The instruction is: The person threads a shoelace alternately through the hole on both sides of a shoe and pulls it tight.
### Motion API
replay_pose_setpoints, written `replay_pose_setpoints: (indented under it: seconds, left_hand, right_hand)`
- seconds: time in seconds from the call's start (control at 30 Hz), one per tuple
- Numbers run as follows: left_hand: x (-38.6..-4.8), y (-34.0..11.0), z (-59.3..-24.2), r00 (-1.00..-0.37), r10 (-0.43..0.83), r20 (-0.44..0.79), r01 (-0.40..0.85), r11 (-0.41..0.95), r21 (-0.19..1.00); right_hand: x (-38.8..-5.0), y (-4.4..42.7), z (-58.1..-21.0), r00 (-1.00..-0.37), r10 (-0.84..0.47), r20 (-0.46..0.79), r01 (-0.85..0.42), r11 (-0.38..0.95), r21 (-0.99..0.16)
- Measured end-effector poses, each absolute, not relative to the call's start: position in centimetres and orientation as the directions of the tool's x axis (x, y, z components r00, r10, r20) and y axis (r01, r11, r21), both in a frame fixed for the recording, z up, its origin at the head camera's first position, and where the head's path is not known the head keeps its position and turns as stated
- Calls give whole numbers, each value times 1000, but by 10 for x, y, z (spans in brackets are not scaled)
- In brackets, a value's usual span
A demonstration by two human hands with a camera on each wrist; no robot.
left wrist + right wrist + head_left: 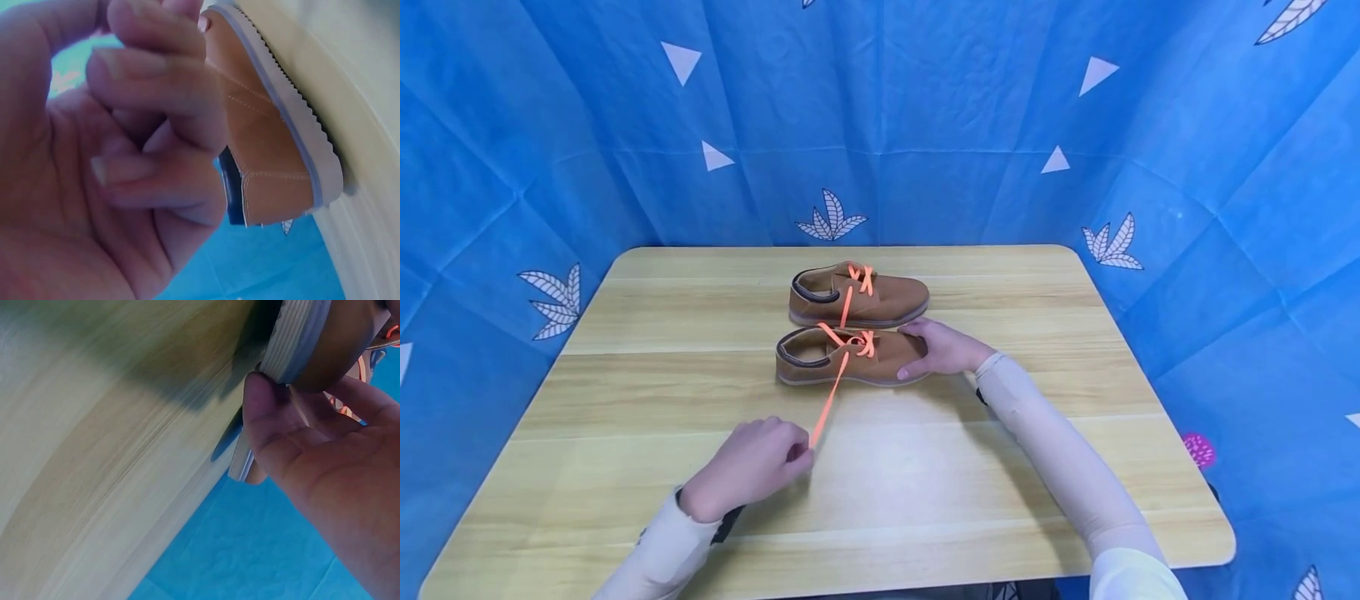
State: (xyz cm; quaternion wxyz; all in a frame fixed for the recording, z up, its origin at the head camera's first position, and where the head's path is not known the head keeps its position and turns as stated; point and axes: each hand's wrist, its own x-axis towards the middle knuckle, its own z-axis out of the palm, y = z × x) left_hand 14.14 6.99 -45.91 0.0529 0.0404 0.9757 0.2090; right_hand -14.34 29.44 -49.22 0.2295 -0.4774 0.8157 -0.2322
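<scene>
Two brown lace-up shoes lie side by side in the head view, toes to the right. The near shoe (891, 354) has an orange shoelace (829, 403), one end stretched taut toward the front edge. My left hand (751, 468) pinches that end, its other fingers curled in the left wrist view, where the lace tip is hidden. My right hand (946, 347) grips the near shoe's toe from the right. In the right wrist view the thumb and fingers of my right hand (331, 453) lie around the toe, just above the sole (294, 344).
Behind the near shoe stands the far shoe (898, 293), with its own orange lace (847, 307) hanging down its near side. Both rest on a light wooden table (647, 392). A blue patterned curtain (880, 108) surrounds the back and sides.
</scene>
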Motion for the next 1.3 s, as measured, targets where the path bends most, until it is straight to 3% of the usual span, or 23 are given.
replay_pose_setpoints:
  seconds: [0.23,0.43,0.77,0.97,1.1,1.2,1.3]
  left_hand:
    - [167,64,-452,-973,171,-153,78,874,480]
    - [171,58,-455,-966,195,-168,82,852,516]
    - [148,52,-473,-963,82,-255,-36,904,426]
    - [116,51,-473,-989,-1,-145,-72,872,484]
    - [87,56,-477,-999,-11,-46,-37,787,616]
    - [70,63,-481,-1000,-18,-25,-30,718,695]
    - [60,74,-484,-999,-47,1,-31,679,734]
  right_hand:
    - [-143,294,-492,-437,-885,-161,-668,440,-600]
    - [-142,296,-492,-460,-871,-174,-653,464,-598]
    - [-142,293,-487,-428,-885,-183,-652,443,-616]
    - [-148,289,-476,-396,-903,-167,-684,411,-602]
    - [-149,276,-456,-397,-918,-13,-702,313,-639]
    - [-147,259,-438,-348,-933,91,-740,214,-637]
    - [-143,240,-424,-277,-957,88,-791,175,-587]
